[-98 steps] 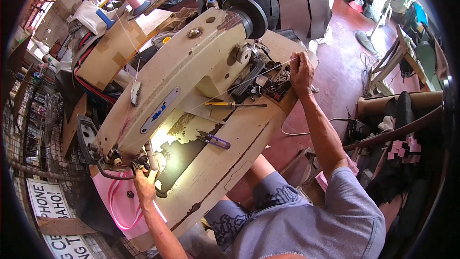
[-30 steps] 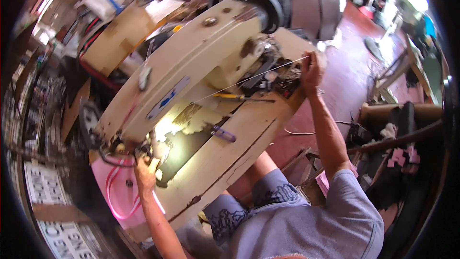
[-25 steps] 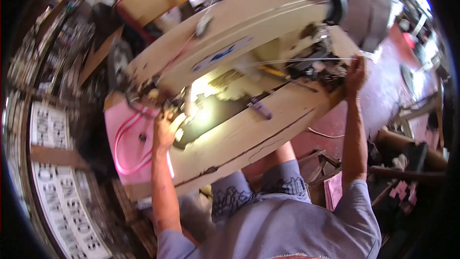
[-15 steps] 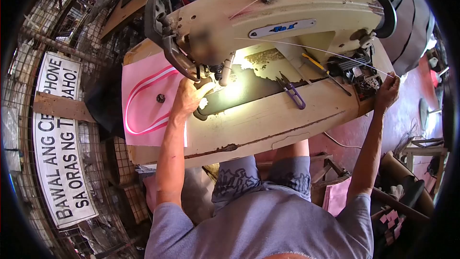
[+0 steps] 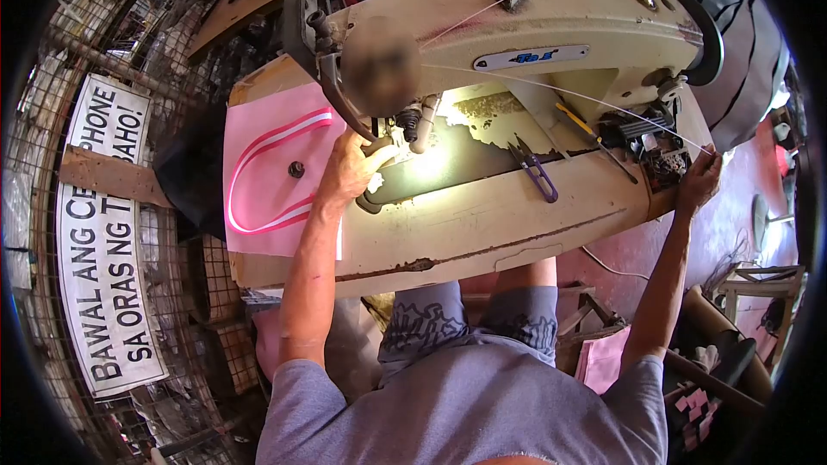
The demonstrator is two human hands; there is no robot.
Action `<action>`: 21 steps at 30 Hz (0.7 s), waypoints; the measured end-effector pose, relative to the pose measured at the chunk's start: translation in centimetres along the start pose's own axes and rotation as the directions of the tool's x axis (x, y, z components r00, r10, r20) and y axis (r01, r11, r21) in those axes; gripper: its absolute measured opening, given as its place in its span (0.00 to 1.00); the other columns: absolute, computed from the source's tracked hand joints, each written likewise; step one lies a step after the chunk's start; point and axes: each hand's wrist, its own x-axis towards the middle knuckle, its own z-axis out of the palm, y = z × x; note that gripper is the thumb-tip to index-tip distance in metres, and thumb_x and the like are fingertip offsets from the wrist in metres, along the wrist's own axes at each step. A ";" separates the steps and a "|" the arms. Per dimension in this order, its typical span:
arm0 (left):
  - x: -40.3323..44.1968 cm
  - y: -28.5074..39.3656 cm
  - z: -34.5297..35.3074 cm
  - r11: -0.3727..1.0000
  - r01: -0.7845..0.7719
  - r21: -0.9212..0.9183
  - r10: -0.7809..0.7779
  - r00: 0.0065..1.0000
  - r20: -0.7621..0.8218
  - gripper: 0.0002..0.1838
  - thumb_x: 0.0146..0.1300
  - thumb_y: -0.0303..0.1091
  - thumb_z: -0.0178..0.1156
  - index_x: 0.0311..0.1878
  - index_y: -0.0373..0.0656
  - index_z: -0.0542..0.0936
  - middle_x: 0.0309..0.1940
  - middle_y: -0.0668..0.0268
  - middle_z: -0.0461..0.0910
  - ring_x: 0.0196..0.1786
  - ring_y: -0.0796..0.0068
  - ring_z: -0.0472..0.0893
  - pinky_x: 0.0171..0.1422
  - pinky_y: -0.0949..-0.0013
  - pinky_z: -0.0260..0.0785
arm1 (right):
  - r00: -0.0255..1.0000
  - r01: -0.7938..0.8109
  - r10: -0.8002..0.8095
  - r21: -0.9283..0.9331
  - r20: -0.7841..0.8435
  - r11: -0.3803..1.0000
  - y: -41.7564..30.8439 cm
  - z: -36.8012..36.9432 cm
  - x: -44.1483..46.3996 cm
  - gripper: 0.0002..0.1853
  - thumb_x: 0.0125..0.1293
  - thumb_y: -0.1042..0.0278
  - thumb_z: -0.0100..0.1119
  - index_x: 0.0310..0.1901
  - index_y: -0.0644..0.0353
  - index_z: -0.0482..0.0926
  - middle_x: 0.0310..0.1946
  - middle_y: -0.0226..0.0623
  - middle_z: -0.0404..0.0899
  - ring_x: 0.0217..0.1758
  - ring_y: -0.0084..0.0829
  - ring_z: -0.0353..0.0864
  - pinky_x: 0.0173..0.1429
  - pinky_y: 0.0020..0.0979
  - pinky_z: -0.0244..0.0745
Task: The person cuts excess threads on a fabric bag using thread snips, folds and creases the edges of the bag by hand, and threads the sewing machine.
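A cream sewing machine (image 5: 551, 17) stands on a worn table, its lamp lighting the needle area. My left hand (image 5: 351, 165) is at the needle end, fingers bent against the parts below the head; what they grip, if anything, is hidden. At the table's right end, my right hand (image 5: 699, 179) pinches a white thread (image 5: 603, 103), which runs taut leftwards across the front of the machine arm. Left of my left hand lies a pink sheet (image 5: 250, 129) with a pink-and-white strip (image 5: 250, 164) and a small dark round part (image 5: 296, 170) on it.
Purple-handled snips (image 5: 538, 179) and a yellow-handled screwdriver (image 5: 579, 123) lie on the table (image 5: 482, 228). An open compartment of small metal parts (image 5: 662, 164) is beside my right hand. Wire mesh with a lettered sign (image 5: 108, 293) stands at the left.
The view has swung so the machine sits more level and further right. My left hand stays at the needle end and my right hand still holds the thread taut at the table's right end.
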 end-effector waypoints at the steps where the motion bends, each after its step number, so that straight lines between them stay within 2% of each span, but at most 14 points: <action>1: 0.1 -0.2 0.0 1.000 0.025 0.000 -0.025 1.000 0.006 0.14 0.61 0.31 0.70 0.46 0.36 0.79 0.38 0.58 0.85 0.40 0.66 0.85 0.46 0.63 0.76 | 1.000 -0.008 0.008 -0.003 0.004 1.000 0.0 0.1 0.0 0.18 0.77 0.55 0.51 0.40 0.64 0.80 0.34 0.50 0.83 0.37 0.51 0.82 0.43 0.45 0.75; 3: 0.1 -0.6 0.1 0.997 0.076 0.001 -0.076 0.997 0.019 0.14 0.61 0.31 0.70 0.47 0.35 0.79 0.38 0.58 0.85 0.39 0.67 0.85 0.45 0.63 0.76 | 1.000 -0.013 0.013 -0.006 0.012 1.000 0.0 0.0 0.0 0.18 0.77 0.55 0.51 0.40 0.64 0.80 0.34 0.50 0.83 0.37 0.50 0.82 0.43 0.44 0.75; 9: -0.1 -0.1 0.2 0.998 0.044 -0.055 -0.045 0.999 -0.014 0.13 0.61 0.30 0.70 0.45 0.35 0.80 0.36 0.59 0.85 0.38 0.68 0.85 0.43 0.64 0.76 | 0.999 -0.032 0.032 -0.001 0.026 0.999 0.2 0.1 -0.1 0.18 0.77 0.55 0.52 0.40 0.63 0.80 0.34 0.50 0.82 0.37 0.49 0.82 0.43 0.43 0.75; 11: -0.2 0.2 -0.1 1.000 0.018 0.001 -0.018 1.000 -0.018 0.12 0.61 0.30 0.70 0.43 0.35 0.80 0.34 0.61 0.85 0.37 0.70 0.85 0.43 0.65 0.76 | 0.996 -0.076 0.074 0.046 0.041 0.996 0.5 0.2 -0.1 0.17 0.77 0.56 0.52 0.41 0.63 0.80 0.33 0.50 0.82 0.37 0.49 0.82 0.43 0.43 0.75; 12: -0.1 0.4 0.0 1.000 -0.009 0.020 0.009 1.000 -0.010 0.11 0.61 0.30 0.70 0.42 0.35 0.81 0.33 0.62 0.85 0.37 0.71 0.84 0.43 0.65 0.76 | 1.000 -0.017 0.016 0.040 0.020 0.999 2.0 0.9 -0.3 0.16 0.77 0.56 0.51 0.43 0.62 0.80 0.35 0.49 0.82 0.38 0.46 0.82 0.44 0.42 0.75; 13: 0.0 0.3 -0.2 0.983 0.172 -0.066 -0.167 0.983 0.073 0.09 0.61 0.30 0.71 0.40 0.37 0.82 0.30 0.66 0.84 0.36 0.75 0.83 0.43 0.65 0.76 | 0.999 -0.030 0.028 0.111 0.022 0.993 3.2 1.5 -0.5 0.15 0.78 0.58 0.50 0.45 0.61 0.79 0.36 0.45 0.82 0.40 0.41 0.82 0.46 0.39 0.75; 14: 0.0 -1.2 0.3 0.997 0.026 -0.072 -0.024 0.999 0.031 0.08 0.61 0.27 0.70 0.41 0.38 0.82 0.31 0.69 0.83 0.35 0.78 0.81 0.43 0.68 0.77 | 0.992 -0.111 0.103 0.124 0.074 0.986 3.8 1.6 -0.8 0.13 0.78 0.60 0.50 0.47 0.61 0.78 0.38 0.41 0.81 0.42 0.36 0.81 0.48 0.37 0.75; 15: -0.1 -1.1 0.8 0.958 0.055 -0.283 -0.054 0.998 0.011 0.08 0.61 0.24 0.70 0.40 0.39 0.80 0.33 0.69 0.82 0.34 0.78 0.80 0.42 0.71 0.78 | 0.994 -0.102 0.096 0.121 0.053 0.987 2.4 1.0 -0.9 0.14 0.79 0.59 0.48 0.48 0.60 0.78 0.41 0.42 0.83 0.45 0.37 0.82 0.52 0.38 0.75; 16: -0.2 -1.3 0.7 0.956 0.112 -0.270 -0.106 0.994 0.036 0.08 0.61 0.21 0.69 0.40 0.39 0.78 0.33 0.70 0.80 0.35 0.79 0.80 0.41 0.73 0.78 | 0.997 -0.065 0.060 0.102 0.051 0.993 4.8 1.9 -1.0 0.13 0.78 0.61 0.49 0.48 0.60 0.79 0.41 0.43 0.83 0.46 0.38 0.82 0.53 0.39 0.75; 17: -0.1 -0.8 0.6 0.980 0.087 -0.177 -0.086 0.996 0.011 0.09 0.61 0.22 0.69 0.40 0.39 0.77 0.31 0.70 0.79 0.34 0.79 0.79 0.40 0.73 0.78 | 0.999 -0.021 0.019 0.055 0.028 0.998 4.0 1.0 -0.6 0.12 0.78 0.62 0.50 0.46 0.60 0.79 0.39 0.44 0.82 0.44 0.40 0.81 0.52 0.39 0.75; 18: 0.2 -2.1 0.5 0.987 0.133 -0.094 -0.131 0.991 0.026 0.11 0.61 0.26 0.70 0.42 0.38 0.77 0.30 0.68 0.77 0.33 0.76 0.79 0.37 0.69 0.76 | 1.000 0.020 -0.020 0.013 0.015 1.000 1.9 0.6 -0.8 0.11 0.77 0.62 0.51 0.44 0.61 0.79 0.38 0.44 0.82 0.42 0.42 0.81 0.50 0.40 0.75; 19: 0.6 -5.6 0.3 0.992 0.057 0.115 -0.062 0.997 0.038 0.16 0.60 0.32 0.72 0.44 0.36 0.76 0.29 0.65 0.77 0.30 0.70 0.78 0.35 0.63 0.72 | 0.999 0.036 -0.036 -0.009 -0.006 0.999 0.2 -0.1 -0.7 0.11 0.76 0.62 0.53 0.41 0.61 0.78 0.35 0.45 0.80 0.39 0.44 0.79 0.47 0.41 0.73; 20: 0.4 -5.2 0.3 0.994 0.046 0.101 -0.048 0.999 0.013 0.19 0.59 0.35 0.72 0.46 0.36 0.76 0.29 0.64 0.77 0.30 0.65 0.77 0.37 0.60 0.70 | 0.998 0.051 -0.052 -0.024 -0.022 0.998 -1.3 -0.7 -0.4 0.11 0.75 0.62 0.54 0.38 0.61 0.77 0.32 0.46 0.78 0.37 0.47 0.77 0.44 0.42 0.72; 21: 0.3 -3.1 0.1 0.986 0.146 0.082 -0.149 0.988 0.029 0.17 0.60 0.35 0.71 0.46 0.36 0.76 0.29 0.64 0.77 0.31 0.66 0.77 0.39 0.60 0.71 | 0.999 0.046 -0.046 -0.023 -0.019 0.999 -1.9 -1.0 -0.2 0.12 0.75 0.62 0.54 0.36 0.62 0.74 0.31 0.48 0.76 0.35 0.50 0.76 0.42 0.45 0.71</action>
